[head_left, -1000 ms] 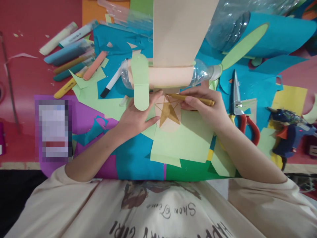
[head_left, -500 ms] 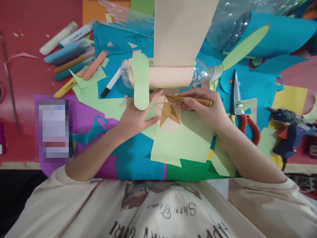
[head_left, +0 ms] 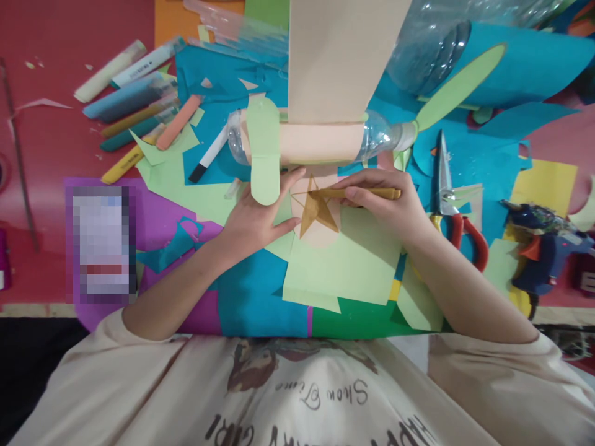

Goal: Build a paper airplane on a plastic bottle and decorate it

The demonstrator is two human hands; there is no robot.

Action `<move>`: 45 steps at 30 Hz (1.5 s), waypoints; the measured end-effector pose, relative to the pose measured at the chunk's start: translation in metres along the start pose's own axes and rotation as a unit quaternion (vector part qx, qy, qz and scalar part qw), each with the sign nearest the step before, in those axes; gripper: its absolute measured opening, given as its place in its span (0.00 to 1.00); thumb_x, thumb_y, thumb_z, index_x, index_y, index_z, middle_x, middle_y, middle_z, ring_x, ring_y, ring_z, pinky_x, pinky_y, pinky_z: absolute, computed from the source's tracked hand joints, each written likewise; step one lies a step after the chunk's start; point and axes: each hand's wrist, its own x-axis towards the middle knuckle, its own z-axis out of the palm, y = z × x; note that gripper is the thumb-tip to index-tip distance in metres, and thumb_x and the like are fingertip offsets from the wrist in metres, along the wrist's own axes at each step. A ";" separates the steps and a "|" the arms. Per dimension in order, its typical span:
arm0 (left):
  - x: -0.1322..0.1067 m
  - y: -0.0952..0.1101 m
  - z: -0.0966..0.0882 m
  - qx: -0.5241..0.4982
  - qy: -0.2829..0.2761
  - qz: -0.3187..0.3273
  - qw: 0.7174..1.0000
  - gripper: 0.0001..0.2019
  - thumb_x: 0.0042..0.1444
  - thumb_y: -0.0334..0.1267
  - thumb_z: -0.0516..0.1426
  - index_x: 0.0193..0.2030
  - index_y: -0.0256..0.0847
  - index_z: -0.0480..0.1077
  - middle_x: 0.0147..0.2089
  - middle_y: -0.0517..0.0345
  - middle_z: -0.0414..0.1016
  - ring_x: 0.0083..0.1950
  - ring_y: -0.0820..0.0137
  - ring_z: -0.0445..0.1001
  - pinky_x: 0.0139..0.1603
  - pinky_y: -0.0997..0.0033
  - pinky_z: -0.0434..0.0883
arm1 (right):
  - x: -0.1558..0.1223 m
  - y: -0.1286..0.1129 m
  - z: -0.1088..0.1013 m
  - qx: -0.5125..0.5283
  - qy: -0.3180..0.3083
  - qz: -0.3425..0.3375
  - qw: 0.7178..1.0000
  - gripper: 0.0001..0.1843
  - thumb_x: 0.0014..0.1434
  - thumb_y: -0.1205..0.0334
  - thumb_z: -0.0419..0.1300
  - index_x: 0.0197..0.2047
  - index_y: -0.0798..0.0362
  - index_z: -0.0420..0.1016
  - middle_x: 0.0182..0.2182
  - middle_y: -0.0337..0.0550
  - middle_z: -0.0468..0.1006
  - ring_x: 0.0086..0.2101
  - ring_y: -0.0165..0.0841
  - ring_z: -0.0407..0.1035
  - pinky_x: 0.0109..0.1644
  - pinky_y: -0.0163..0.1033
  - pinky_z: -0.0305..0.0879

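My right hand (head_left: 383,201) grips a brown marker (head_left: 367,192), its tip on a star (head_left: 318,214) drawn on peach paper. The star's lower points and middle are coloured brown; its upper and left points show mostly outline. The peach paper (head_left: 320,240) hangs below a plastic bottle (head_left: 379,139) wrapped in peach card, with green paper wings and a large peach panel (head_left: 344,62). My left hand (head_left: 260,217) lies flat with fingers spread, thumb at the paper's left edge. A green paper strip (head_left: 264,179) covers part of its back.
Scissors (head_left: 446,192) and a blue glue gun (head_left: 542,254) lie on the right. Several markers (head_left: 125,99) are at the upper left, above a phone (head_left: 102,244) with a blurred screen. Paper scraps surround everything. A blue-wrapped bottle (head_left: 432,62) stands at the back right.
The marker tip has moved down from the star's top point to its upper middle, and more of the middle is coloured. My left hand has stayed in place.
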 end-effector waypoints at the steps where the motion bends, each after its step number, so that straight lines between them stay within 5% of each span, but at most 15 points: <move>1: 0.000 0.000 0.000 -0.002 0.000 -0.001 1.000 0.32 0.63 0.43 0.54 0.72 0.48 0.47 0.71 0.49 0.59 0.72 0.54 0.57 0.70 0.50 0.58 | 0.000 0.000 0.000 0.005 0.006 0.003 1.000 0.08 0.56 0.54 0.64 0.34 0.49 0.82 0.35 0.42 0.84 0.34 0.37 0.78 0.41 0.44 0.78; 22: 0.000 0.003 -0.001 0.004 -0.002 -0.001 1.000 0.32 0.63 0.43 0.54 0.71 0.45 0.47 0.71 0.49 0.59 0.72 0.54 0.58 0.70 0.52 0.58 | -0.001 0.001 0.003 0.042 0.035 0.020 0.998 0.06 0.56 0.57 0.64 0.36 0.47 0.82 0.33 0.39 0.83 0.32 0.34 0.78 0.36 0.40 0.80; 40: 0.000 0.001 -0.001 0.001 0.005 0.005 1.000 0.32 0.63 0.43 0.55 0.71 0.47 0.48 0.71 0.49 0.59 0.72 0.54 0.58 0.69 0.52 0.58 | 0.001 -0.001 0.000 -0.003 0.000 -0.006 1.000 0.06 0.56 0.59 0.64 0.33 0.49 0.83 0.35 0.41 0.84 0.38 0.38 0.79 0.45 0.44 0.78; 45: 0.000 -0.001 0.001 0.004 0.005 0.003 1.000 0.33 0.63 0.43 0.55 0.71 0.46 0.48 0.70 0.48 0.60 0.71 0.54 0.58 0.69 0.51 0.58 | 0.000 0.001 0.001 0.034 0.019 0.016 0.999 0.06 0.56 0.57 0.64 0.35 0.47 0.82 0.34 0.40 0.84 0.34 0.36 0.79 0.39 0.42 0.80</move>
